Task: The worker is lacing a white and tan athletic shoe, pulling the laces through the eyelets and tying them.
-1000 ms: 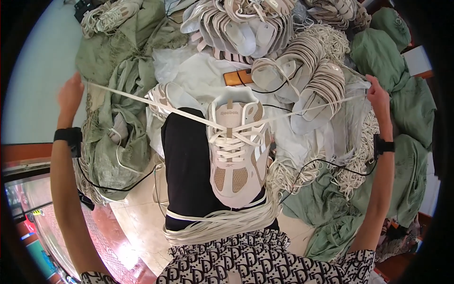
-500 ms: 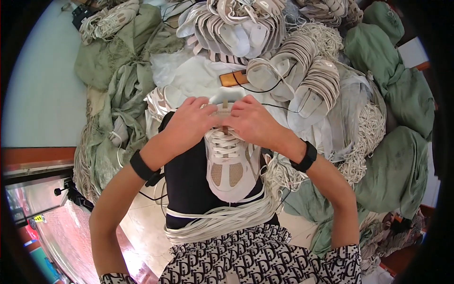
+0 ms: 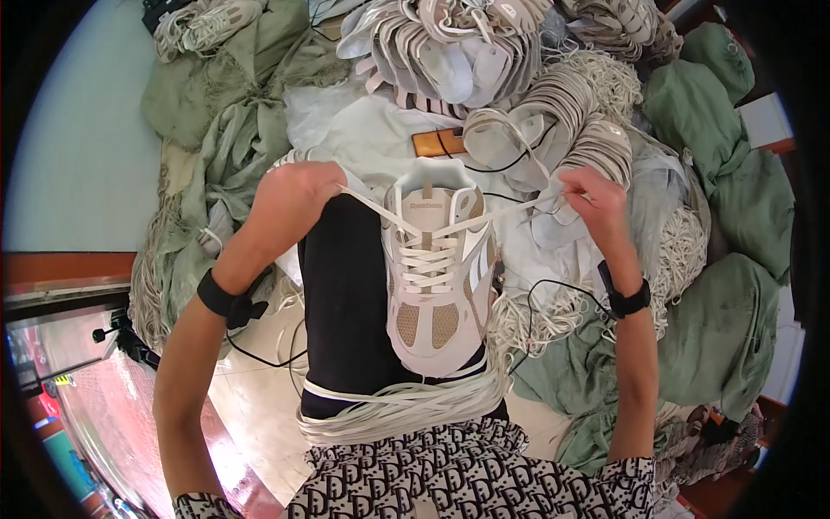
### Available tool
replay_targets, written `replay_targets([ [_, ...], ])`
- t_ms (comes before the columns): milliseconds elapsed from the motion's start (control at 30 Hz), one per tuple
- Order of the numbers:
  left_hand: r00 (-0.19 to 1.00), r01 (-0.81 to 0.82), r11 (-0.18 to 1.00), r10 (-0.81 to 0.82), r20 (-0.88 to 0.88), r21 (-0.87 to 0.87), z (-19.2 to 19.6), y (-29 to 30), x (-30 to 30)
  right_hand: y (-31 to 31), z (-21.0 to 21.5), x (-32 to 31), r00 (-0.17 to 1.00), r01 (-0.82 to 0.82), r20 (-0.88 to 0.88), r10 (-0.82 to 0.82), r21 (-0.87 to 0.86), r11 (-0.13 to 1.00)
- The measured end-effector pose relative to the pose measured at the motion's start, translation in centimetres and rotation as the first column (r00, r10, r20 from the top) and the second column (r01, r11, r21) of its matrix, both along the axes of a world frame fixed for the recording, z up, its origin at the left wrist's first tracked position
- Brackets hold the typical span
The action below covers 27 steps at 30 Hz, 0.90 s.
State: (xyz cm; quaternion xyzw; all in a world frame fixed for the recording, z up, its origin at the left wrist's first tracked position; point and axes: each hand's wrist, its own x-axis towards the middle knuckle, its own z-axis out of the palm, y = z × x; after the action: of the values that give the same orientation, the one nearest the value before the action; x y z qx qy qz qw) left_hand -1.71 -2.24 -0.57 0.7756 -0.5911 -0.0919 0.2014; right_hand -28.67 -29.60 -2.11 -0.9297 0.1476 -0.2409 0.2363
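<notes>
The beige shoe (image 3: 424,307) lies over my black trousers (image 3: 341,285), long axis running toward me, toe nearest my body. My left hand (image 3: 303,197), pinching one strand of the shoelace (image 3: 428,263), is nearer the shoe; my right hand (image 3: 596,203) grips the other strand, farther out on the shoe's right.

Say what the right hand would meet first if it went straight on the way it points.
Probably the stack of shoe uppers just beyond the right hand in the picture; depth is unclear, so it might pass above them.
</notes>
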Motion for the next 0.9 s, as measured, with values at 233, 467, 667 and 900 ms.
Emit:
replay_targets([
  [233, 0.998, -0.048, 0.999, 0.048, 0.028, -0.007, 1.2, 0.3, 0.0, 1.1, -1.5, -0.1, 0.999, -0.013, -0.040, 0.023, 0.223, 0.975],
  [467, 0.935, -0.355, 0.933, 0.353, 0.048, 0.055, 3.9, 7.7, 6.6, 1.7, 0.7, -0.5, 0.990, -0.141, -0.041, 0.138, -0.086, 0.986],
  [667, 0.898, -0.110, 0.987, 0.049, 0.438, 0.116, -0.5, 7.0, 4.7, 0.5, -0.5, -1.5, 0.965, -0.205, -0.228, 0.130, -0.347, 0.915],
  [900, 0.872, -0.455, 0.858, 0.374, 0.315, 0.240, 4.2, 5.3, 3.2, -1.2, 1.4, -4.9, 0.928, -0.233, -0.368, 0.059, -0.451, 0.862],
])
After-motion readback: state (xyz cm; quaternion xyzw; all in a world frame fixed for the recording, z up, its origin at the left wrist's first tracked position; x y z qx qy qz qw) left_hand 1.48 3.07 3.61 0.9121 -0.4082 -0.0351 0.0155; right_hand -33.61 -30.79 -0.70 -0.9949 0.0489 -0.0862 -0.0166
